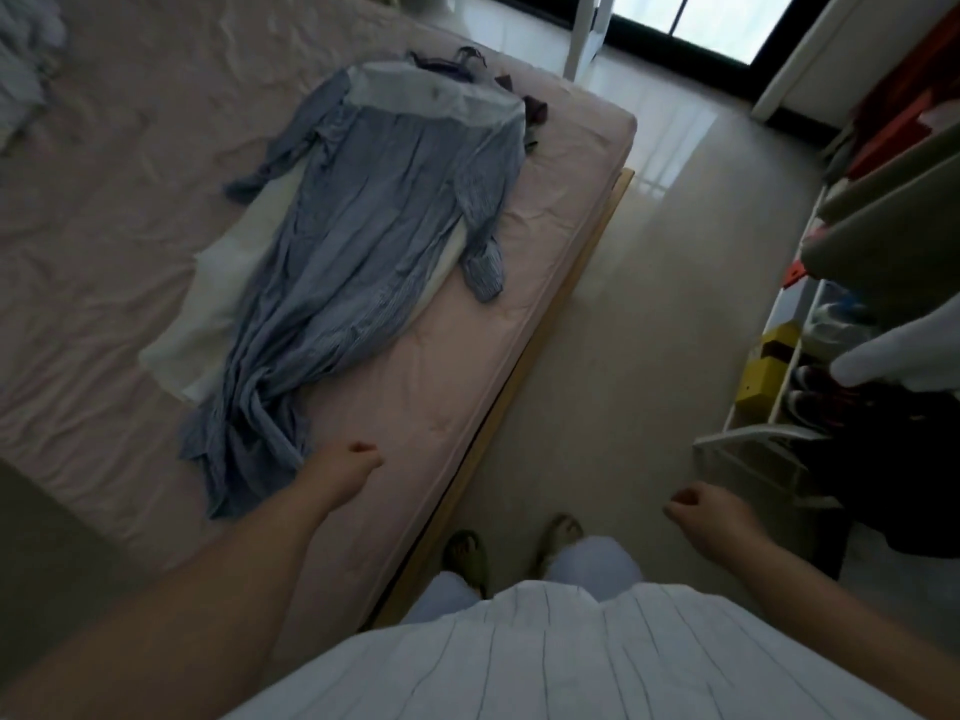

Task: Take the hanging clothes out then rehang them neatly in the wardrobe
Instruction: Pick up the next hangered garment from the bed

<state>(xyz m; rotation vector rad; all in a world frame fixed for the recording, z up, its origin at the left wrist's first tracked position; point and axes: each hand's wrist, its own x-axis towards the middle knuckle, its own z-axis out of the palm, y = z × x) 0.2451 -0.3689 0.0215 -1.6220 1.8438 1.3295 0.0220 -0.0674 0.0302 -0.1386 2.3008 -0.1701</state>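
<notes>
A long blue striped dress (374, 220) with a white collar lies spread flat on the bed, on top of a white garment (208, 314). Dark hangers (457, 62) lie at its neck end. My left hand (350, 467) hovers over the bed's pink sheet just right of the dress hem, fingers loosely curled, holding nothing. Over the floor, my right hand (701, 509) is also loosely curled and empty. On the right edge, clothes hang in the wardrobe (893, 236), among them a white garment (904, 356).
The bed (519, 324) with its wooden frame fills the left. Pale tiled floor (649, 304) runs between bed and wardrobe. Shoes and a yellow box (763, 376) sit on low wardrobe shelves. A crumpled light cloth (21, 70) lies at the far left.
</notes>
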